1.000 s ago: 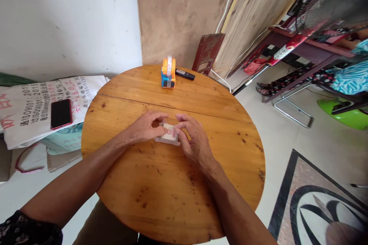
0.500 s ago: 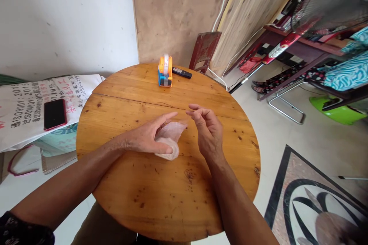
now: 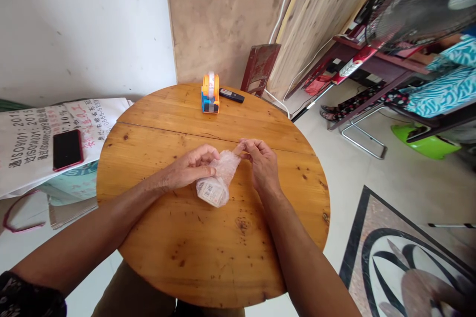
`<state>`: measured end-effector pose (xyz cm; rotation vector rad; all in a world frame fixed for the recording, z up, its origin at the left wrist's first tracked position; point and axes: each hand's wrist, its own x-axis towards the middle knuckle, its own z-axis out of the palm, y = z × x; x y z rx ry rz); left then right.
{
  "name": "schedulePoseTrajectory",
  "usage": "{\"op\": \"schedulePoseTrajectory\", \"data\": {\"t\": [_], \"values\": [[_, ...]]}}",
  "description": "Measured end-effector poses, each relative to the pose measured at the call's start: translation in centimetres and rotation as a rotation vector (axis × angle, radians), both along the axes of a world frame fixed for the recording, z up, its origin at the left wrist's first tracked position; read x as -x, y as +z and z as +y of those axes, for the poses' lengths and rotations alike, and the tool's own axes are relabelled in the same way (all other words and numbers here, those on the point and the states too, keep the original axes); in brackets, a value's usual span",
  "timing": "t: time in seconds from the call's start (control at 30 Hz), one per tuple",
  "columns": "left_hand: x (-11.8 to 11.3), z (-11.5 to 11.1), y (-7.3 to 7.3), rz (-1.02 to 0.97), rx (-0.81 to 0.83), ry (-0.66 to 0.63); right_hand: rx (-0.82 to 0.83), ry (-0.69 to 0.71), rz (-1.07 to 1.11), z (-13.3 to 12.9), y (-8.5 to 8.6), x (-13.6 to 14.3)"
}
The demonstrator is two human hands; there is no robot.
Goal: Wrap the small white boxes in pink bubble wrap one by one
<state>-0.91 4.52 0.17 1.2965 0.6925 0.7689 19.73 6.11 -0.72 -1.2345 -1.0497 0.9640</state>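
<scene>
A small box with a barcode label, in bubble wrap [image 3: 213,192], lies on the round wooden table [image 3: 208,257]. My left hand [image 3: 189,167] is closed on the wrap's left side, thumb on top and fingers curled behind. The far end of the wrap is loose and slants up to the right. Right at that end, my right hand [image 3: 262,161] pinches what looks like a short piece of clear tape [image 3: 238,149] between thumb and fingers; its outline is faint.
An orange and blue tape dispenser [image 3: 210,93] and a black remote-like object [image 3: 231,95] are at the table's far edge. A phone [image 3: 67,149] rests on printed sacks to the left. Beyond the table are a chair [image 3: 260,68], a standing fan [image 3: 357,63] and a seated person [image 3: 442,84].
My right hand has moved left to the wrap's loose end. The left fingers have curled in, and the package has turned so its barcode label shows.
</scene>
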Motion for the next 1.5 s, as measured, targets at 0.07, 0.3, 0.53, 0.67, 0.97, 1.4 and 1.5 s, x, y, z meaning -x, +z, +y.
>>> {"op": "schedulePoseTrajectory", "data": {"t": [0.07,0.3,0.53,0.67,0.97,1.4,1.5], "values": [[0.0,0.2,-0.2,0.039,0.011,0.048,-0.023,-0.025,-0.049,-0.2,0.3,-0.2],[0.0,0.7,-0.7,0.079,0.020,0.224,-0.170,0.030,-0.259,-3.1,2.4,0.4],[0.3,0.5,-0.5,-0.101,0.176,0.126,-0.039,0.206,-0.751,-3.3,0.6,2.6],[0.3,0.6,-0.4,-0.170,0.217,0.175,-0.089,0.182,-0.660,-2.6,0.4,2.4],[0.6,2.0,-0.3,-0.207,0.252,0.551,0.111,0.097,0.096,-0.6,-0.1,0.9],[0.5,1.2,-0.7,0.306,-0.384,0.728,-0.347,-0.143,-0.513,-2.8,1.6,0.6],[0.6,1.0,-0.4,0.357,-0.408,0.687,-0.463,0.061,-0.690,-4.2,2.1,1.5]]}}
